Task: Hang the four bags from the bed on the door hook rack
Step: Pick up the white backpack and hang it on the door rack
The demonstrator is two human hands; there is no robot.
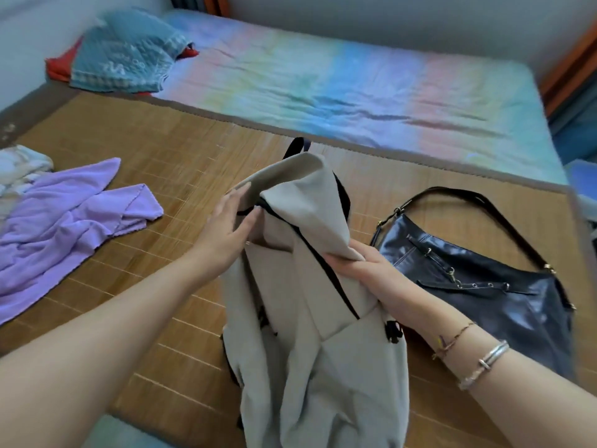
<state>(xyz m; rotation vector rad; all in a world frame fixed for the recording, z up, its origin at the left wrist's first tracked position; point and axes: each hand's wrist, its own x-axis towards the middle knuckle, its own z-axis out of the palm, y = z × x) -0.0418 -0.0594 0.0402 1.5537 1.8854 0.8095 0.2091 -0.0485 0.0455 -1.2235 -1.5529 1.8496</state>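
Note:
A beige fabric backpack (319,367) with black zips and straps is lifted off the bamboo mat (155,156) on the bed. My right hand (358,265) is shut on a fold of its upper flap. Fingers mostly straight, my left hand (226,229) presses against the left side of the bag's top, thumb near a black strap. To the right a black leather shoulder bag (504,295) lies flat on the mat, its long strap looped upward. No door hook rack is in view.
A purple garment (64,227) lies crumpled on the mat at left, beside pale cloth (19,166). A pastel striped sheet (339,88) covers the far half of the bed, with a teal quilted pillow (126,53) at its far left. Walls border the bed.

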